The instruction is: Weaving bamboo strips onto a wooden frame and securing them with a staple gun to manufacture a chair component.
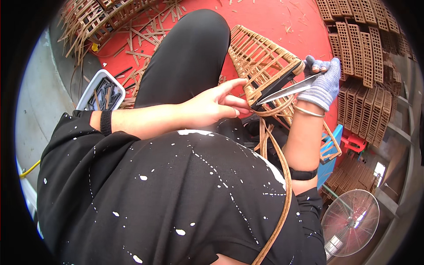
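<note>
Our right hand [321, 84] has its fingers clamped on a blade [285, 92]; our left hand [212, 104], fingers apart, is at the woven basket [266, 68] beside our knee [204, 31]; a slip could cut us.

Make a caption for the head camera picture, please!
Bare left fingers touch a woven frame while half-gloved right fingers grip a pointed metal tool.

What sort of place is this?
Probably a wicker-weaving workshop: a woven frame, loose strips scattered over a red surface, and stacked brown lattice pieces at the right.
</note>
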A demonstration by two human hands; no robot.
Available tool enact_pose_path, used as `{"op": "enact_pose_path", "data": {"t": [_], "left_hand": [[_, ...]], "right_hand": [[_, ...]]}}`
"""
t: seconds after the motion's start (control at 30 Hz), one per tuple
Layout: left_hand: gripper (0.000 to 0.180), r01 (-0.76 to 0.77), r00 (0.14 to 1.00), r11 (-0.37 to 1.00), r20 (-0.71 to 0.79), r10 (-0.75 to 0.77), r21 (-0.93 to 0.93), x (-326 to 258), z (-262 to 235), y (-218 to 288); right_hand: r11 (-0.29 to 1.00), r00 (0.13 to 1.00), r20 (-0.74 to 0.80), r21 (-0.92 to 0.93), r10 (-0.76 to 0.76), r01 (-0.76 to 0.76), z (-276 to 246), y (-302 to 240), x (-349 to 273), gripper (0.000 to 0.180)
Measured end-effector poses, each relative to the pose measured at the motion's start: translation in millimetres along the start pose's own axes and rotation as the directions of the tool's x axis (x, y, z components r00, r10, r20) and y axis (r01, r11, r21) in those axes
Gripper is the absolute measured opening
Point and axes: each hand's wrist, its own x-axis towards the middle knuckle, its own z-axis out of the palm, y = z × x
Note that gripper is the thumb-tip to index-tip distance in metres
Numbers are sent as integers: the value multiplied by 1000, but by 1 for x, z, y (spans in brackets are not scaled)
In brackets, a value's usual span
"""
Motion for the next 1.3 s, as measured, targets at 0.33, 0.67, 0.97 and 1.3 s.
{"op": "enact_pose_path", "data": {"t": [0.33, 0.67, 0.97, 1.3], "left_hand": [[82, 39, 999, 999, -38, -38, 33, -2, 0, 1], [82, 10, 999, 998, -49, -7, 67, -2, -1, 1], [81, 39, 998, 998, -46, -37, 49, -2, -1, 1], [77, 49, 998, 998, -49, -47, 44, -1, -4, 2]], "right_hand": [[978, 984, 87, 127, 153, -164, -33, -11, -24, 46], [977, 992, -30, 179, 125, -117, -35, 12, -10, 43], [980, 938, 286, 89, -195, 177, -26, -15, -33, 44], [878, 931, 60, 314, 361, -361, -66, 15, 14, 44]]}}
